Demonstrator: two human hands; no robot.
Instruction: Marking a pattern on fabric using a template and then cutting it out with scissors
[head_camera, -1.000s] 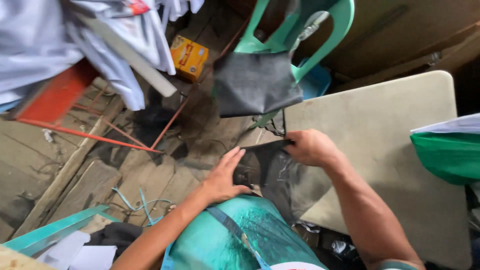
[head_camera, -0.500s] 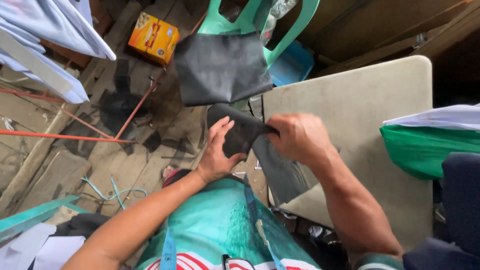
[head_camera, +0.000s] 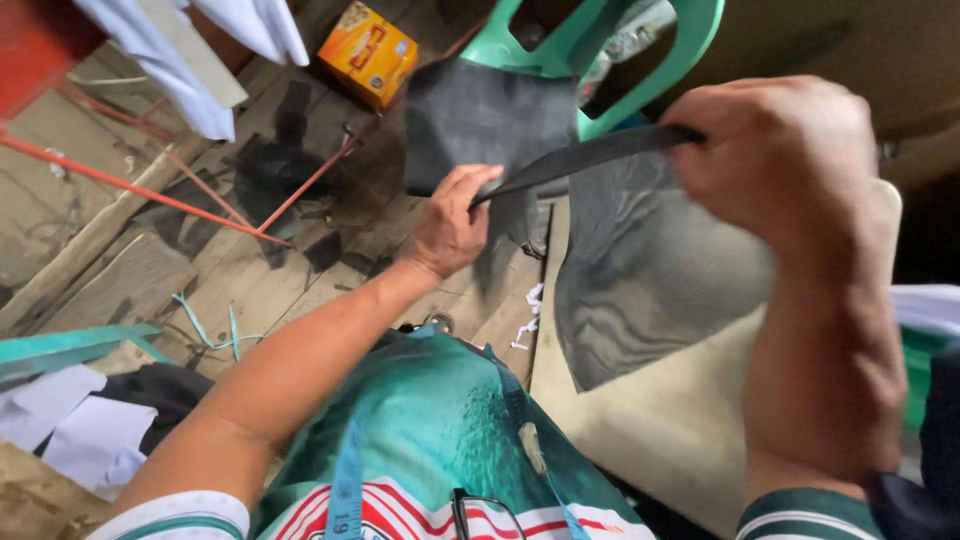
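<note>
The dark grey fabric piece is held up off the beige bench, its top edge pulled taut into a flat band between both hands, the rest hanging and draping down onto the bench top. A second ago it lay lower, bunched at the bench edge; now it is raised and stretched out, so the piece looks opened for inspection or folding (a judgement only). The right hand has its grip closed in a fist around one end; the left hand pinches the other end between thumb and fingers. Behind hangs another dark cloth over a green plastic chair. An orange box lies on the plank floor, with red rods nearby.
</note>
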